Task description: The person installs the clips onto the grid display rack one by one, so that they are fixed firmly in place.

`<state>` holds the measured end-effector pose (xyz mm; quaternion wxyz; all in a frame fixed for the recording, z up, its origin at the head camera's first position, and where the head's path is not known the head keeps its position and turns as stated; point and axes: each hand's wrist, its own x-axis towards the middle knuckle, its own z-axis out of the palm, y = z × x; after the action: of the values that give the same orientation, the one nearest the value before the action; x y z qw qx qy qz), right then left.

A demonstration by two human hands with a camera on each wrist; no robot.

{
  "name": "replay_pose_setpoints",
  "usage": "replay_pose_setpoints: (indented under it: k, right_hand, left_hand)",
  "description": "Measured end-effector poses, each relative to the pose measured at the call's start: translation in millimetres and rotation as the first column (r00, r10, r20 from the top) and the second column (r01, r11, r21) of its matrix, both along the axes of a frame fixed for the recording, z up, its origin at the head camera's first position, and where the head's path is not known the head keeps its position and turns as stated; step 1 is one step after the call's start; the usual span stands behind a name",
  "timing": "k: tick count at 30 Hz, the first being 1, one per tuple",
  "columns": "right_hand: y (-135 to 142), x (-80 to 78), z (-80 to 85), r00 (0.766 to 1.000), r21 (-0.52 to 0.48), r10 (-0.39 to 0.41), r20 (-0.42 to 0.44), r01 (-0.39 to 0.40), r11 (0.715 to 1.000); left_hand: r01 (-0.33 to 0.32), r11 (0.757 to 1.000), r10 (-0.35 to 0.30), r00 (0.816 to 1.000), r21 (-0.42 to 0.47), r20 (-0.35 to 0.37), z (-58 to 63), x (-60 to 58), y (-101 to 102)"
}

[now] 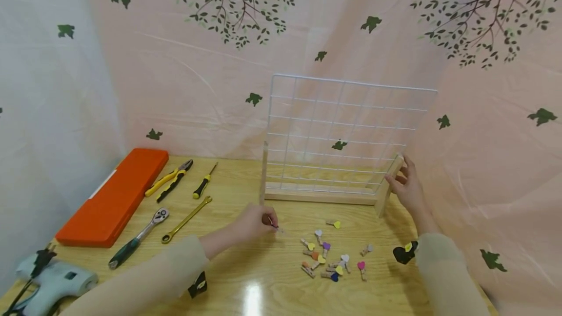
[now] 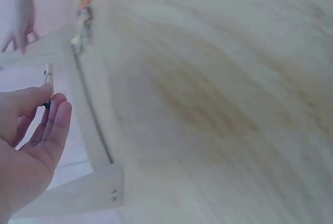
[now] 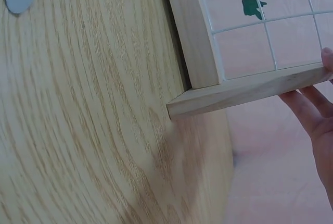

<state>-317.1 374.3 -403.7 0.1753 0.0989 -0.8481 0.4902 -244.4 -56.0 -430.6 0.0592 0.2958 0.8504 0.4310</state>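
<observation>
My left hand (image 1: 253, 221) pinches a small wooden clothespin (image 2: 48, 71) between thumb and fingertips, low over the table in front of the rack. The pin's pale end sticks up past the thumb in the left wrist view; its other end is mostly hidden by the fingers. My right hand (image 1: 408, 190) grips the right wooden post (image 1: 383, 194) of the rack, thumb on one side and fingers on the other. A white wire grid (image 1: 344, 81) stands upright in this wooden base (image 1: 320, 197). Several heart-topped clothespins, one with a pink heart (image 1: 361, 265), lie scattered before it.
On the left lie an orange case (image 1: 110, 199), pliers (image 1: 173, 182), a screwdriver (image 1: 204, 182), a yellow wrench (image 1: 186, 219) and a ratchet (image 1: 139, 238). A glue gun (image 1: 66, 277) with a cord sits at the near left corner. Patterned cloth (image 1: 210, 87) hangs behind the table.
</observation>
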Motion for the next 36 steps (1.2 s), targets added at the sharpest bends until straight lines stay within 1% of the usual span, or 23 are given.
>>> replay_pose_setpoints:
  k: [5, 7, 10, 12, 14, 15, 18, 20, 22, 25, 27, 28, 31, 34, 36]
  right_hand:
    - [1, 1.2, 1.1, 1.0, -0.017, 0.018, -0.023, -0.019, 1.0]
    - [-1, 5.0, 5.9, 1.0, -0.012, 0.017, -0.014, -0.017, 1.0]
    - [-3, 7.8, 9.9, 1.0, -0.008, 0.025, -0.004, -0.025, 1.0]
    - [-1, 7.3, 9.6, 1.0, -0.002, 0.031, 0.002, -0.031, 1.0]
    - [4, 2.7, 4.7, 0.999, -0.025, 0.043, 0.002, -0.043, 0.999]
    - [6, 0.2, 2.2, 0.999, -0.024, 0.046, 0.003, -0.046, 0.999]
    - [9, -3.8, 0.5, 0.999, -0.023, 0.052, 0.012, -0.051, 0.998]
    - [10, -5.3, 0.3, 0.998, -0.01, 0.051, 0.019, -0.051, 0.999]
    - [10, -5.4, 0.7, 0.998, -0.011, 0.061, 0.021, -0.06, 0.998]
    - [10, -4.3, 1.1, 0.997, -0.035, 0.072, 0.015, -0.072, 0.997]
    - [10, -3.3, 1.6, 0.997, -0.022, 0.079, 0.011, -0.078, 0.997]
    - [9, -3.3, 1.7, 0.998, -0.034, 0.066, 0.02, -0.066, 0.997]
    - [8, -3.0, 2.1, 0.998, -0.03, 0.033, 0.056, -0.031, 0.999]
    - [6, -2.5, 2.2, 0.997, -0.033, 0.033, 0.073, -0.031, 0.999]
    - [4, -2.1, 1.8, 0.997, -0.024, 0.046, 0.062, -0.044, 0.999]
  left_hand:
    - [-0.036, 0.996, 0.033, 0.999, 0.082, 0.041, 19.0, -3.3, -6]
    - [-0.054, 0.992, 0.046, 0.996, 0.112, 0.073, 35.5, 1.2, -8]
    - [-0.112, 0.983, 0.092, 0.987, 0.149, 0.134, 49.9, -0.8, -11]
    - [-0.158, 0.973, 0.13, 0.977, 0.165, 0.167, 60.3, -3.3, -14]
    - [-0.194, 0.961, 0.158, 0.969, 0.195, 0.188, 63.0, -12.8, -17]
    - [-0.207, 0.955, 0.166, 0.967, 0.214, 0.194, 67.8, -15.3, -19]
    - [-0.238, 0.931, 0.191, 0.964, 0.277, 0.183, 82.6, -23.3, -26]
    - [-0.255, 0.905, 0.204, 0.962, 0.342, 0.179, 90.8, -29.1, -30]
    - [-0.284, 0.872, 0.235, 0.957, 0.399, 0.169, 97.6, -35.1, -34]
    - [-0.34, 0.82, 0.295, 0.94, 0.461, 0.169, 105.3, -44.0, -39]
    - [-0.37, 0.798, 0.337, 0.928, 0.475, 0.158, 109.1, -50.0, -41]
    - [-0.386, 0.79, 0.357, 0.921, 0.476, 0.155, 111.1, -52.7, -42]
    - [-0.425, 0.786, 0.413, 0.901, 0.448, 0.131, 115.8, -60.9, -44]
    - [-0.453, 0.78, 0.457, 0.884, 0.432, 0.102, 119.3, -69.2, -45]
    - [-0.461, 0.775, 0.477, 0.875, 0.433, 0.078, 120.7, -74.6, -45]
